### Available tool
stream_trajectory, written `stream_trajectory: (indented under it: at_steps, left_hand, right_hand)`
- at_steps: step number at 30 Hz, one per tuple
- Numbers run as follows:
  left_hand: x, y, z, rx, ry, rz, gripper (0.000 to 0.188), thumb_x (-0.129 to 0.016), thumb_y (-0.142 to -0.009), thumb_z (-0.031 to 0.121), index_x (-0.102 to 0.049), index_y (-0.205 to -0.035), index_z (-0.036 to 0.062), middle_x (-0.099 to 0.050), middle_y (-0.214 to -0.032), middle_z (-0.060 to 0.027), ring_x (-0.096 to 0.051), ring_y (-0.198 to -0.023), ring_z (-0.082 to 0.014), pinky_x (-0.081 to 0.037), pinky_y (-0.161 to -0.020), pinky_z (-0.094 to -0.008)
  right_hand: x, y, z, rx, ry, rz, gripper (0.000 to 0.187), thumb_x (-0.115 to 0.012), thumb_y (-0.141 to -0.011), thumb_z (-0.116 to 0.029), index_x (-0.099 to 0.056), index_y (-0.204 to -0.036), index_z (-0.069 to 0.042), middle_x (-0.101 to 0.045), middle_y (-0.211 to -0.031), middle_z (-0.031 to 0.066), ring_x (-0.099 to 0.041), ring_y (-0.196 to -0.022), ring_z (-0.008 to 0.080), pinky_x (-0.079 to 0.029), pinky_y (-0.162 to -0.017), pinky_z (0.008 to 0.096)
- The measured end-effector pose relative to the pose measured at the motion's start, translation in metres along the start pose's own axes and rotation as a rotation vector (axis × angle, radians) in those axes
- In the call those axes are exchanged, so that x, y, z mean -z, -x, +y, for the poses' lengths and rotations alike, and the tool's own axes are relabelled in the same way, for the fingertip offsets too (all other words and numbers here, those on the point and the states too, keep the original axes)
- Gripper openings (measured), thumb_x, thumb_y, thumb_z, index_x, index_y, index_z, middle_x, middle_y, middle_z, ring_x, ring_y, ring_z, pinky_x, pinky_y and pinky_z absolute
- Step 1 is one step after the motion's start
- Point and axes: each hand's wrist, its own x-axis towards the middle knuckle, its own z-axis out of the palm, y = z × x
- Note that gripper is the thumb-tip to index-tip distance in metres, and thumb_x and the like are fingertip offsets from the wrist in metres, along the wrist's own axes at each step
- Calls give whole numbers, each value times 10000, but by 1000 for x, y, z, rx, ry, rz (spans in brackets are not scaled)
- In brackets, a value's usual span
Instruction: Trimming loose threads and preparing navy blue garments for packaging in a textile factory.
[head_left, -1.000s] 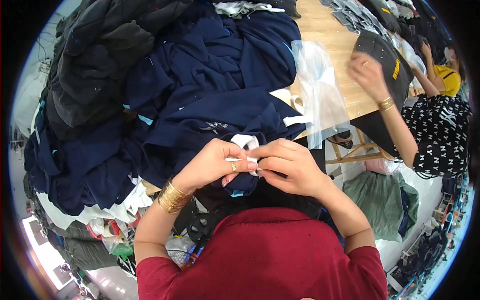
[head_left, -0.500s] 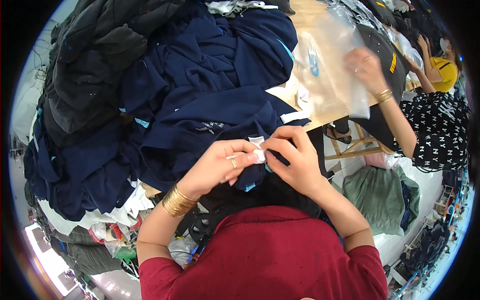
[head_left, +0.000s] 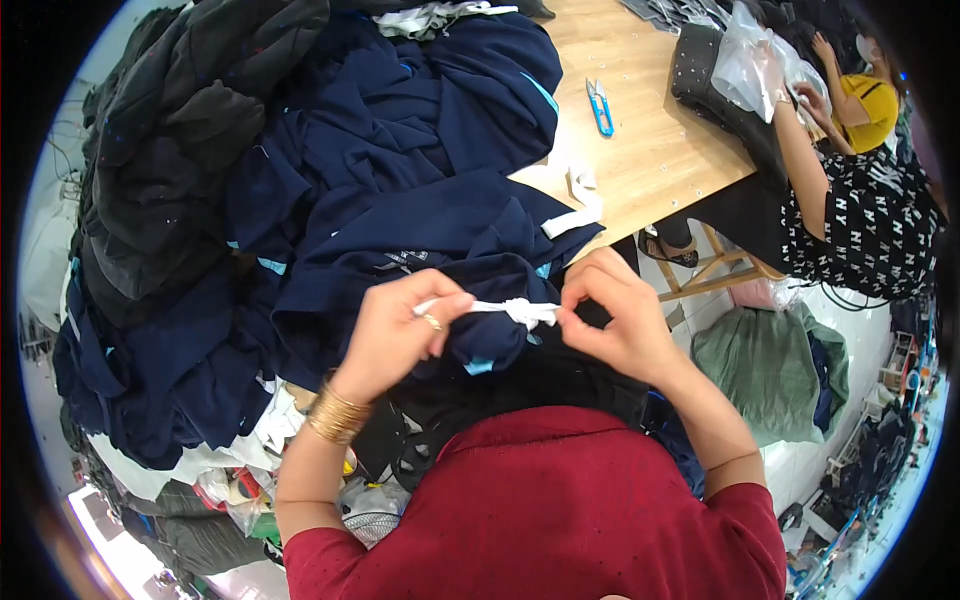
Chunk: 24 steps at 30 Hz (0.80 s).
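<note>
A white cloth strip [head_left: 490, 306] is stretched between my hands, with a knot near its right end. My left hand [head_left: 398, 322] is closed in a pinch on the strip's left end. My right hand [head_left: 620, 312] pinches the short end to the right of the knot. Directly below the knot is a bunched part of a navy garment [head_left: 495, 343] with light blue trim; whether the strip goes round it is hidden. The rest of the navy cloth [head_left: 400, 215] spreads over the table beyond my hands.
Blue-handled thread snips [head_left: 600, 108] and another white strip [head_left: 578, 205] lie on the wooden table [head_left: 655, 150]. Dark garments [head_left: 170, 150] are piled at left. At far right, a co-worker in a patterned black top [head_left: 860, 230] handles a clear plastic bag [head_left: 745, 65]. Green cloth [head_left: 755, 375] sits lower right.
My hands have moved apart, drawing the white strip out straight with a knot in it. The co-worker's hand and plastic bag have moved away toward the upper right, uncovering the snips.
</note>
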Motion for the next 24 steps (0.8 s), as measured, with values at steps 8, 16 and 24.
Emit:
stream_trajectory:
  at_steps: [8,16,24]
  left_hand:
    - [-38,3,42,-60,21,-146,103,-567,-859,78,-585,-819,-15,-531,-535,-28,-479,-436,-65,-337,-402,-186]
    - [-58,-44,82,-520,-493,-272,507,-460,-876,349,-454,-1245,2,-472,-1269,-127,-407,-1217,-234,-274,-1023,-378]
    - [-239,-39,49,-408,-408,-1505,526,-605,-852,315,-444,-1223,-22,-554,-1140,-204,-551,-1051,-312,-422,-895,-338]
  right_hand:
    - [-20,13,11,14,-108,-254,407,-672,-719,-107,-494,-1081,-56,-559,-1019,123,-567,-942,314,-471,-786,379]
    - [170,116,-52,-348,-652,547,248,-699,-777,-311,-630,-836,-80,-585,-674,-34,-515,-520,50,-417,-468,194]
    - [135,189,-144,-565,-152,1398,324,-677,-795,-268,-577,-1017,-54,-590,-872,16,-554,-711,121,-446,-633,262]
